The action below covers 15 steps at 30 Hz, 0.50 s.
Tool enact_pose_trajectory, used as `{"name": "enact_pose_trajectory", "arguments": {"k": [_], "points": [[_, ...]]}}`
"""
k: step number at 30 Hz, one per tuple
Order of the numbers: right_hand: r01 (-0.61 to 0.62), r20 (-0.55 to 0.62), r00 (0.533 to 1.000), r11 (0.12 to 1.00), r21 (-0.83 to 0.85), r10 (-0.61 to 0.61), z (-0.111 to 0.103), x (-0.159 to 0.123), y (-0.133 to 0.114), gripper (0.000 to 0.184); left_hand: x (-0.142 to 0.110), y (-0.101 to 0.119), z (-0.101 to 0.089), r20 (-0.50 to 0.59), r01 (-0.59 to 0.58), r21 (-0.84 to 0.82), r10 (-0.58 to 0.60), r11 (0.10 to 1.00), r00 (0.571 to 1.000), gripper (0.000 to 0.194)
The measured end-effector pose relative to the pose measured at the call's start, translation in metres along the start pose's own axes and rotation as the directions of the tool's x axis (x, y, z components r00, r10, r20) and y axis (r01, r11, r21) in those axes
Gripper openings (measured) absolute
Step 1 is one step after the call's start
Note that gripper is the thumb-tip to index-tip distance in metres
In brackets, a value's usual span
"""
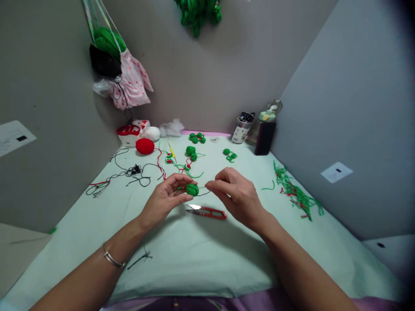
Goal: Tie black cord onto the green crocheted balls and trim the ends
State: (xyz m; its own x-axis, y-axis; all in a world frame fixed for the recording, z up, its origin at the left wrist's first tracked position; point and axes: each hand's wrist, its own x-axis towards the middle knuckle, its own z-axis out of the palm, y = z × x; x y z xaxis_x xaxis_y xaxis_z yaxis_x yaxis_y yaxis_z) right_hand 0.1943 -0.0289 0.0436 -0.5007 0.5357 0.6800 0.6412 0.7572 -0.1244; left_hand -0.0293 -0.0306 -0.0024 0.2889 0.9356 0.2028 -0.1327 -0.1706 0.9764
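now our left hand (pixel 166 195) grasps a green yarn ball (pixel 192 190), our right hand (pixel 239 196) pinches dark thread (pixel 203 194), and overpulling could snap it.

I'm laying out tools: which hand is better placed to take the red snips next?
Probably the right hand: the red snips lie with their handle toward its side, though it pinches a thin strand; the left hand grips the green piece.
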Motion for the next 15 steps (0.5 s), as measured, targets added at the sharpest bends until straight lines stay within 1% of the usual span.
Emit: {"name": "enact_pose_trajectory", "arguments": {"k": [5,11,13,15], "points": [[0.019,0.042,0.999,0.999,-0.039,-0.018,0.0012,-0.0004,-0.0012,0.024,-0.0006,0.0023,0.0007,-0.002,-0.004,0.002,0.004,1.0,1.0,0.031],[0.038,0.062,0.997,0.998,-0.056,-0.035,0.0034,-0.0002,-0.0045,0.025,-0.0005,0.0041,0.0032,-0.025,-0.025,0.002,0.025,1.0,0.999,0.031],[0.018,0.073,0.997,0.999,-0.031,-0.016,0.0042,-0.0005,-0.0056,0.025,-0.0005,0.0038,0.0037,-0.031,-0.033,-0.003,0.033,0.999,0.999,0.031],[-0.021,0.082,0.996,0.998,0.06,0.016,0.0047,-0.0004,-0.0054,0.024,-0.0005,0.0036,0.0039,-0.028,-0.026,-0.021,0.026,0.999,0.999,0.031]]}}
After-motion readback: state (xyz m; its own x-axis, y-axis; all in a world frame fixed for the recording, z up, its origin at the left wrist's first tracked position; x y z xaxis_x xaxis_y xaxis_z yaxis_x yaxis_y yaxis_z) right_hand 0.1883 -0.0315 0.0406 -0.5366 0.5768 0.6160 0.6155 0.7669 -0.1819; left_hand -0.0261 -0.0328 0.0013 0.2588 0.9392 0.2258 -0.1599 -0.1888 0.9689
